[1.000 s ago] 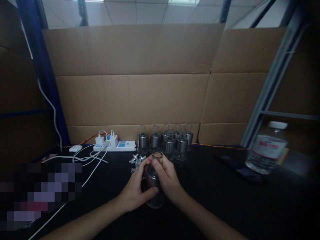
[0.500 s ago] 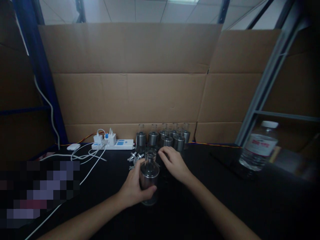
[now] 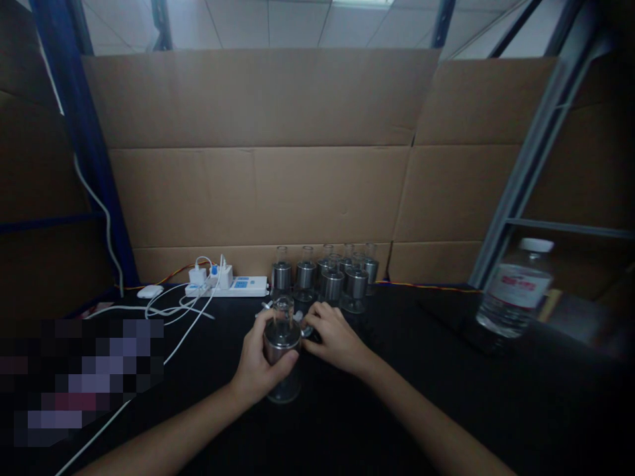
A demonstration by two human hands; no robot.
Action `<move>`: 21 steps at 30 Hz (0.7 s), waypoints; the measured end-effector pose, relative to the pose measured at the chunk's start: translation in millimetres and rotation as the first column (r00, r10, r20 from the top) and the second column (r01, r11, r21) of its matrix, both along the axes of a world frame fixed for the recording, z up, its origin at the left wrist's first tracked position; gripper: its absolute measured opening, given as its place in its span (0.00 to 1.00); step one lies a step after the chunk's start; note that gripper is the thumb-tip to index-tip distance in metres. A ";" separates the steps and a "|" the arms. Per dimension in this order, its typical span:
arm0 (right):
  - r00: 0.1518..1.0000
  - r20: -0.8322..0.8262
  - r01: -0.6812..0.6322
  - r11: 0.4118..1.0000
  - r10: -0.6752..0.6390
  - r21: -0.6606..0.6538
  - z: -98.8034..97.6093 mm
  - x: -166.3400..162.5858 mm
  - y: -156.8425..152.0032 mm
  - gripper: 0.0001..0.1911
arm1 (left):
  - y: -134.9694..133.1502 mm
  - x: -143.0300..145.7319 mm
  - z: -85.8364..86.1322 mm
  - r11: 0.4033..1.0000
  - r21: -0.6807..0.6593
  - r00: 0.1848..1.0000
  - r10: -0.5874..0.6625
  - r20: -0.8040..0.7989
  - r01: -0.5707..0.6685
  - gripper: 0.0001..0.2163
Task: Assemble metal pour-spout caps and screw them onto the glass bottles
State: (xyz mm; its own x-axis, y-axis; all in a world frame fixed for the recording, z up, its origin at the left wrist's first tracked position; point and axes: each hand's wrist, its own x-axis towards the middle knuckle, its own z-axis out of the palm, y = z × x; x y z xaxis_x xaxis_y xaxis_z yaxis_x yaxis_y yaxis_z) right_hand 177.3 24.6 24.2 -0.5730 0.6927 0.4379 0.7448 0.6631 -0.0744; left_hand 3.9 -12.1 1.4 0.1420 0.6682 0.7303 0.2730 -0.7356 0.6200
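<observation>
My left hand (image 3: 260,360) is wrapped round a glass bottle (image 3: 284,340) with a narrow clear neck and a metal band about its body. The bottle stands upright, low in front of me. Just right of its neck, my right hand (image 3: 333,336) is closed, thumb against fingers, on a small silvery part (image 3: 306,326). Its exact shape is partly covered by the fingers. Behind the held bottle, other small silver parts (image 3: 266,306) are mostly hidden by it and by my left hand.
Several similar glass bottles (image 3: 331,285) stand grouped at the back by the cardboard wall (image 3: 258,192). A white power strip (image 3: 251,286) with plugs and tangled white cables (image 3: 183,308) lies at the left. A water bottle (image 3: 516,291) stands at the right on the black tabletop (image 3: 397,410).
My left hand and the bottle have shifted slightly left. My right hand has come down and left, and now has a small silvery part between its fingers.
</observation>
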 end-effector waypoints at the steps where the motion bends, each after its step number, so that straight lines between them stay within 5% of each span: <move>1: 1.000 0.002 0.005 1.000 -0.005 0.012 -1.0 -0.8 0.1 0.08 | -0.3 -0.6 0.4 1.000 -0.002 1.000 0.008 0.003 -0.008 0.18; 13: 0.974 -0.226 -0.005 0.993 -0.022 -0.116 -10.7 -2.3 8.5 0.03 | 7.8 -18.7 10.9 0.993 0.095 0.996 0.073 -0.058 -0.067 0.12; 21: 0.854 -0.520 -0.087 0.987 0.004 -0.137 -4.3 -6.8 8.6 0.05 | 29.9 -40.2 6.8 0.978 0.129 0.980 0.175 -0.090 -0.163 0.15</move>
